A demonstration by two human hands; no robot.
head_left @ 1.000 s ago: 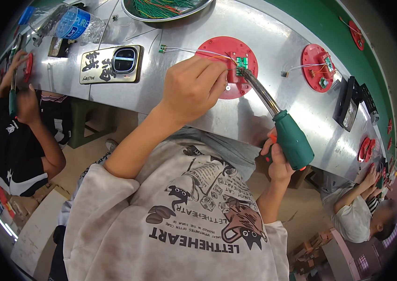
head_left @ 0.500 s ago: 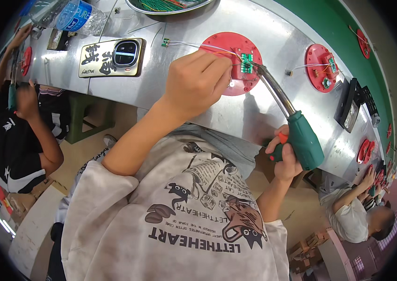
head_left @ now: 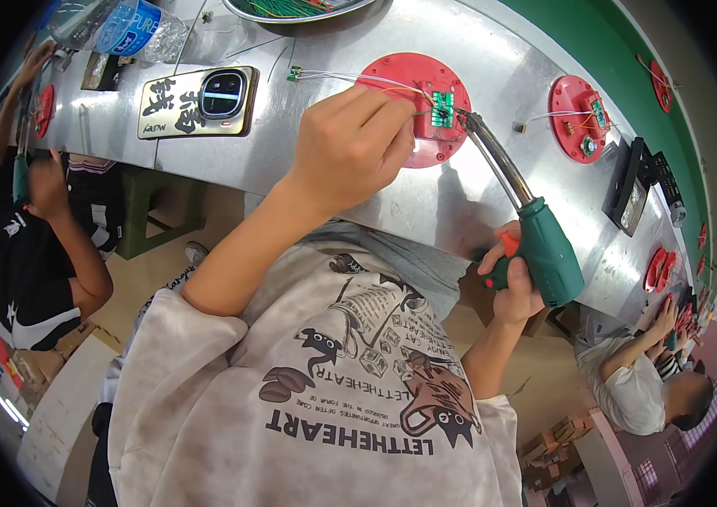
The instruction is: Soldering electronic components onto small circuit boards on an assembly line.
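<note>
My left hand [head_left: 357, 145] pinches a thin wire against a small green circuit board [head_left: 442, 110] that sits on a round red disc [head_left: 416, 107] on the metal bench. My right hand [head_left: 512, 283] grips the green handle of a soldering iron [head_left: 536, 232]; its long metal shaft slants up to the left and the tip touches the right edge of the board. White and coloured wires run from the board off to the left.
A phone [head_left: 199, 102] with a gold patterned case lies left of the disc, a plastic bottle [head_left: 122, 25] behind it. A second red disc [head_left: 580, 106] with a board lies to the right. Other people work on my left [head_left: 33, 220] and right [head_left: 641, 380].
The soldering iron's tip has come in to the board's right edge. My left hand has shifted slightly on the wire, and the view has moved closer to the bench.
</note>
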